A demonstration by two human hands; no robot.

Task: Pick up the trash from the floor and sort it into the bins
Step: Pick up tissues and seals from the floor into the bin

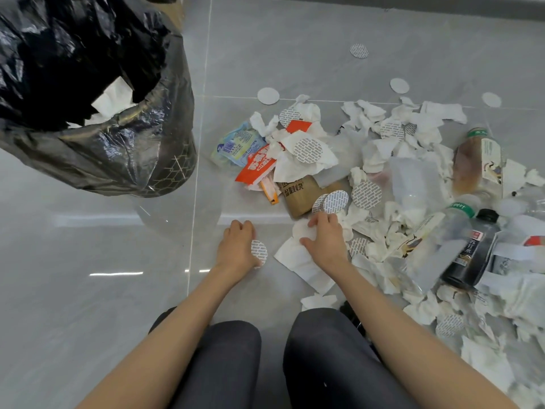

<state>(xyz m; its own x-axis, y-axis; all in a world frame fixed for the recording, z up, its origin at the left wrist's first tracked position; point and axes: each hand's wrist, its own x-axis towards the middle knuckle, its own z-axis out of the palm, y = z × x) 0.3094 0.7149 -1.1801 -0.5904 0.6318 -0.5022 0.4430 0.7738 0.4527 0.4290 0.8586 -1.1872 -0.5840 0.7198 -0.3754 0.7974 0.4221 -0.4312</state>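
Trash lies heaped on the grey tiled floor point(88, 290): crumpled white tissues point(303, 163), round printed seal discs point(367, 194), snack wrappers point(256, 168), a brown paper piece point(299, 193) and plastic bottles point(469, 252). My left hand point(237, 246) is curled low over the floor and holds one round disc point(259, 252) under its thumb side. My right hand point(326, 237) grips a crumpled white tissue point(303, 231) at the near edge of the heap, above a flat tissue sheet point(300, 262). A bin lined with a black bag point(97, 113) stands at the upper left with white tissue inside.
My knees in dark trousers point(324, 349) are at the bottom centre. Loose discs point(359, 51) lie farther out on the tiles. A tea bottle point(477, 160) lies at the right edge of the heap. A dark wall base runs along the top right.
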